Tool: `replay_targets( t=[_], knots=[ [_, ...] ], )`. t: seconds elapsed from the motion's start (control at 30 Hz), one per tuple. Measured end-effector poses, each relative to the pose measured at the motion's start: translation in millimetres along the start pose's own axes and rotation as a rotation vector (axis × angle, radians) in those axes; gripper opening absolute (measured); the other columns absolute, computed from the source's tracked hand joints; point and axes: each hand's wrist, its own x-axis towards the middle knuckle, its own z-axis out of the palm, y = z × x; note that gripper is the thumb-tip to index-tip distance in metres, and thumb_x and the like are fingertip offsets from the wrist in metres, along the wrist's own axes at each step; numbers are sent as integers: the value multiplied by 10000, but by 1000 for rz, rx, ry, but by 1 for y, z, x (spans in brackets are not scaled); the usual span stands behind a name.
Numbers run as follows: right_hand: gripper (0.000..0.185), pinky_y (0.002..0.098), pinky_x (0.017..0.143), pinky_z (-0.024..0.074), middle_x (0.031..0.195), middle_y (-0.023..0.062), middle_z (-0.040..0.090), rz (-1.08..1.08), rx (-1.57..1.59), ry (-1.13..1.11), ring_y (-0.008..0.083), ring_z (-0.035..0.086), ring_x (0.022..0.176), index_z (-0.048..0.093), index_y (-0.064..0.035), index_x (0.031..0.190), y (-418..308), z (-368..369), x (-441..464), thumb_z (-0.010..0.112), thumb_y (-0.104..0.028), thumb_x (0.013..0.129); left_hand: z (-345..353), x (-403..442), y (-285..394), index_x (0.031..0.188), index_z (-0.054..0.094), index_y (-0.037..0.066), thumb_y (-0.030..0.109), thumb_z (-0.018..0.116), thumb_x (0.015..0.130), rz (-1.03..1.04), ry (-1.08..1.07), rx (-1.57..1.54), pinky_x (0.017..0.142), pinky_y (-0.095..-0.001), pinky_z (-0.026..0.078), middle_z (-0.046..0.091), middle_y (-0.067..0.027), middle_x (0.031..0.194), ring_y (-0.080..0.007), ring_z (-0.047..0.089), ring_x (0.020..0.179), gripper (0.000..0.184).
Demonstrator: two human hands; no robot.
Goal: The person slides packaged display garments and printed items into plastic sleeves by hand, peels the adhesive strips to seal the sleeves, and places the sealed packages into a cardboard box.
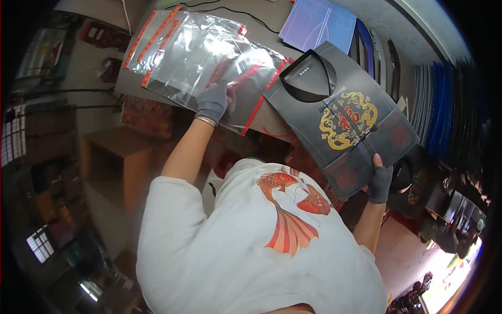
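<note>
The step in hand looks like bringing a flat, dark-grey, black-handled carrier bag with a gold ring emblem (342, 123) together with the overlapping clear plastic sleeves edged in red and orange (185, 57). The bag slants across 2 o'clock, its upper part by the sleeves. Between 3 and 4 o'clock, the grey-gloved right hand (380, 184) grasps its lower edge, thumb on top. At 11 o'clock the grey-gloved left hand (212, 102) is at the nearest sleeve; glare on the film hides its fingers, so I cannot tell whether that grip is pinching or loose. The next move seems to call for parting one thin sleeve from the others while the right grip keeps the bag steady. The sleeves lie on a plain grey worktop (132, 86), with a thin black cable (251, 15) at 12 o'clock and a glossy blue-violet printed panel (320, 25) at 1. Upright blue folded stock (442, 107) stands between 2 and 3, a brown open-fronted wooden box (130, 178) sits at 9, and daylight glares at 4.
</note>
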Motion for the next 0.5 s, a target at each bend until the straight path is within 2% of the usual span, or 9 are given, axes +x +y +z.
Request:
replay_targets(
  t=[0.07, 0.1, 0.17, 0.3, 0.37, 0.4, 0.43, 0.47, 0.5],
  knots=[
    [421, 306, 934, 410, 1230, 97, 544, 35, 11, -26, 193, 528, 1086, 449, 31, 1280, 5, -10, 9, 567, -103, 899, -3, 0, 2, 982, 553, 115, 265, 618, 787, -28, -61, -8, 671, -443, 497, 595, -122, 902, -327, 622, 805, 255],
    [418, 305, 938, 406, 1237, 99, 537, 124, -5, -80, 193, 524, 1091, 449, 33, 1280, 11, -20, 17, 559, -109, 903, -3, 1, 3, 982, 553, 115, 265, 618, 787, -29, -65, -4, 671, -443, 497, 595, -122, 902, -327, 622, 805, 255],
    [414, 304, 942, 402, 1244, 100, 530, 217, -23, -133, 194, 520, 1095, 449, 35, 1279, 24, -31, 24, 552, -114, 907, 1, 0, 6, 900, 586, 114, 260, 570, 820, 41, 102, 27, 657, -433, 502, 583, -108, 853, -302, 623, 785, 168],
    [411, 302, 930, 418, 1252, 95, 524, 214, -24, -144, 198, 532, 1083, 448, 27, 1283, 32, -37, 26, 545, -122, 912, 23, -3, 4, 927, 606, 101, 268, 607, 795, 55, 89, -29, 682, -416, 509, 597, -82, 925, -279, 625, 855, 213],
    [418, 310, 927, 429, 1250, 95, 526, 162, 11, -143, 204, 538, 1082, 443, 22, 1288, 24, -30, 18, 552, -113, 908, 32, 0, -6, 953, 629, 66, 254, 597, 823, -5, 274, -246, 698, -397, 499, 638, -94, 921, -300, 621, 861, 231],
    [417, 336, 922, 450, 1233, 107, 536, 150, 99, -123, 222, 548, 1082, 435, 29, 1286, 12, -22, 12, 542, -107, 907, 31, 2, -11, 953, 629, 66, 254, 597, 823, -6, 274, -245, 698, -397, 499, 638, -94, 921, -300, 621, 861, 231],
    [417, 362, 916, 471, 1216, 118, 545, 140, 186, -104, 240, 557, 1082, 427, 37, 1285, 2, -19, 9, 532, -101, 906, 20, 4, -13, 991, 635, 51, 254, 591, 837, -151, 119, -497, 713, -370, 493, 654, -104, 926, -286, 628, 858, 258],
    [461, 375, 935, 459, 1236, 110, 538, 177, 241, -98, 235, 553, 1092, 415, 7, 1303, -2, -22, 11, 569, -31, 869, 14, 6, -17, 1030, 642, 37, 254, 585, 851, -297, -40, -744, 728, -344, 487, 670, -115, 932, -271, 634, 855, 286],
    [461, 375, 935, 459, 1236, 110, 538, 178, 241, -99, 235, 553, 1092, 415, 7, 1303, -10, -18, 11, 569, -31, 869, 13, 9, -22, 1030, 642, 37, 254, 585, 851, -298, -41, -743, 728, -344, 487, 670, -115, 932, -271, 634, 855, 286]
  ],
)
